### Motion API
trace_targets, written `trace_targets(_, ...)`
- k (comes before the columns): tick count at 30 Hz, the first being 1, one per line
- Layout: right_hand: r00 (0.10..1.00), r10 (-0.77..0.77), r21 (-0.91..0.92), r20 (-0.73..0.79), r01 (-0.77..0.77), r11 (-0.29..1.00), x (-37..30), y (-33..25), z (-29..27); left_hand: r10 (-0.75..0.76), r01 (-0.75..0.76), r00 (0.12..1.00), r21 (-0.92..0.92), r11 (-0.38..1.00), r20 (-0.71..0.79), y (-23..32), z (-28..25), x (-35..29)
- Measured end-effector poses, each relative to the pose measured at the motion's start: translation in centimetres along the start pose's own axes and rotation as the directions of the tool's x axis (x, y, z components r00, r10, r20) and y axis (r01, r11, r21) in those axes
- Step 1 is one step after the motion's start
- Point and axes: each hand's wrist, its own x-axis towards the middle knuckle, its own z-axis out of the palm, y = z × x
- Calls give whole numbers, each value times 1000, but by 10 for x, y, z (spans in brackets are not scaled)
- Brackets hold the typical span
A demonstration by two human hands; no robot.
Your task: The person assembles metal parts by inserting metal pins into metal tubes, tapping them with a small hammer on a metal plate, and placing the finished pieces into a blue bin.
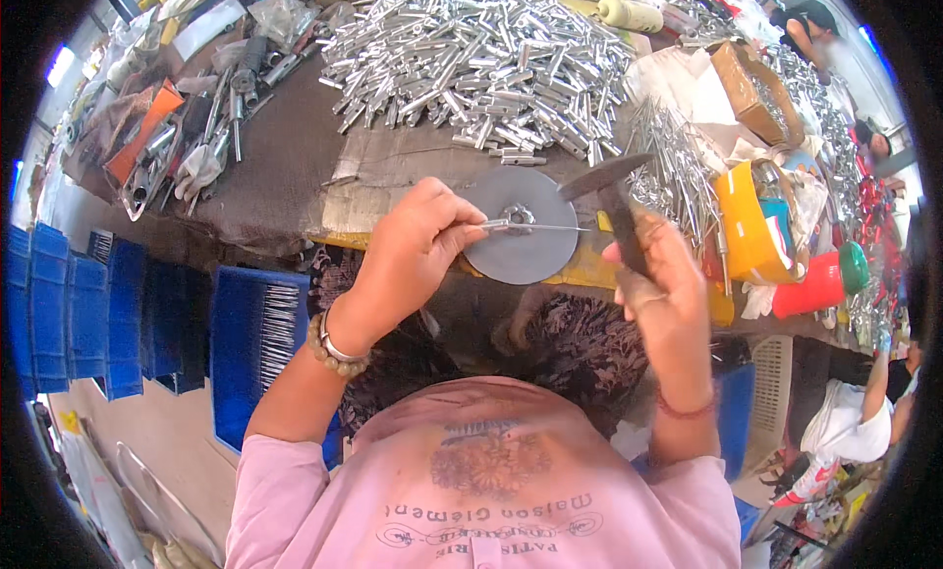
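My left hand is closed in a pinch on a small silver metal tube with a thin pointed rod extending to the right. The piece lies across the middle of a round grey disc, by a small shiny metal fitting at its centre. My right hand is wrapped round the handle of a hammer. Its dark head is raised at the disc's right edge, apart from the rod. The fingers partly hide the tube.
A large heap of silver metal tubes covers the table beyond the disc. Thin rods are piled to the right, near a yellow container and a red jar. A blue bin holding rods stands at lower left. Other people work far right.
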Motion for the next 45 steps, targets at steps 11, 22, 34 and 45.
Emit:
trace_targets(11, 982, -174, -239, -77, 151, 959, -15, 46, -16, -16, 26, 999, 206, 978, -48, -13, 15, 42)
trace_targets(22, 842, -531, -527, 99, 497, 690, 28, 20, 15, 56, -37, 996, 255, 966, -66, -17, 17, 42)
trace_targets(34, 752, -658, -670, 36, 506, 543, 27, -2, 15, 31, -16, 997, 214, 977, -68, -20, 15, 41)
trace_targets(45, 882, -460, -613, 100, 419, 670, 28, 7, 18, 15, -3, 999, 219, 976, -53, -21, 15, 40)
